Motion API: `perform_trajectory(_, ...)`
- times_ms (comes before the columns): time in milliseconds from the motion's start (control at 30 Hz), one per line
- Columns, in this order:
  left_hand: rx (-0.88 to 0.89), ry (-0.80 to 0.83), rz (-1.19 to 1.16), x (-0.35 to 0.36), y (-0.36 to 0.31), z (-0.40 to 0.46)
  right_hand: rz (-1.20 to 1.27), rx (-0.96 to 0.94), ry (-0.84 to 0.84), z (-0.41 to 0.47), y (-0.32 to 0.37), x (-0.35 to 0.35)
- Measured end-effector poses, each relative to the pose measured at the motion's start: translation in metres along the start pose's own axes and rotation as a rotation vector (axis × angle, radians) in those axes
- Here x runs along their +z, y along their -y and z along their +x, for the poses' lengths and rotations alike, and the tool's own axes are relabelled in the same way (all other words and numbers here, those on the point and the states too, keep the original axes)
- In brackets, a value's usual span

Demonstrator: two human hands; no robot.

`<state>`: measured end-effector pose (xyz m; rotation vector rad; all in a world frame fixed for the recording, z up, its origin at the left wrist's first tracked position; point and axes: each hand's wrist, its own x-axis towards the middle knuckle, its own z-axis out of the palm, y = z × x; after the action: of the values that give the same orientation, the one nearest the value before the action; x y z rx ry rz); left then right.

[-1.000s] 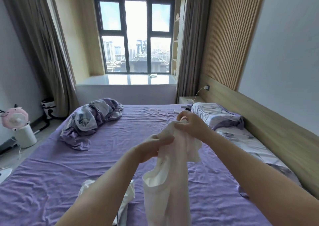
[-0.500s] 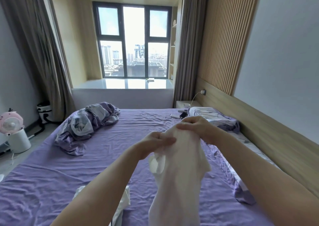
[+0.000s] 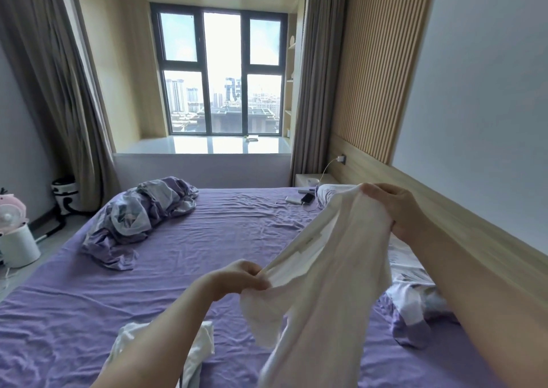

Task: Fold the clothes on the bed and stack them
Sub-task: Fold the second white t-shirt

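While a white garment (image 3: 332, 257) hangs stretched above the near right of the purple bed (image 3: 207, 239), the left hand (image 3: 237, 278) pinches its lower edge and the right hand (image 3: 391, 206) grips its upper edge, farther right. Another white garment (image 3: 198, 349) lies crumpled near left. A rumpled duvet (image 3: 142, 212) sits far left; pillows (image 3: 415, 292) line the right.
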<state>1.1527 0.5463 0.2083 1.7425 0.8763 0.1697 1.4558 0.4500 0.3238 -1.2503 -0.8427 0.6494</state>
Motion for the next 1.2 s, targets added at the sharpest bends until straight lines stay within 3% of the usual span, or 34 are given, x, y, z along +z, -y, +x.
perform_trajectory(167,-0.025,-0.245,-0.072,-0.004,-0.008,0.008,-0.136,0.027,0.066,-0.001,-0.015,-0.021)
perform_trajectory(333,0.039,-0.316,-0.089,0.003,-0.014,0.014,-0.192,0.094,0.137,-0.002,-0.032,-0.037)
perform_trajectory(567,0.022,-0.178,0.183,0.005,-0.004,0.018,-0.19,0.164,0.169,-0.005,-0.048,-0.054)
perform_trajectory(733,0.009,-0.102,0.277,0.055,0.008,0.041,-0.342,0.171,0.339,-0.01,-0.041,-0.044)
perform_trajectory(933,0.149,0.005,0.435,0.127,0.002,0.076,-0.353,0.144,0.332,-0.01,-0.011,-0.051)
perform_trajectory(1033,0.225,-0.027,0.461,0.148,-0.008,0.089,-0.336,0.109,0.256,-0.01,0.009,-0.06)
perform_trajectory(1200,0.205,-0.278,0.312,0.157,-0.028,0.107,-0.298,0.082,0.222,-0.015,0.035,-0.072)
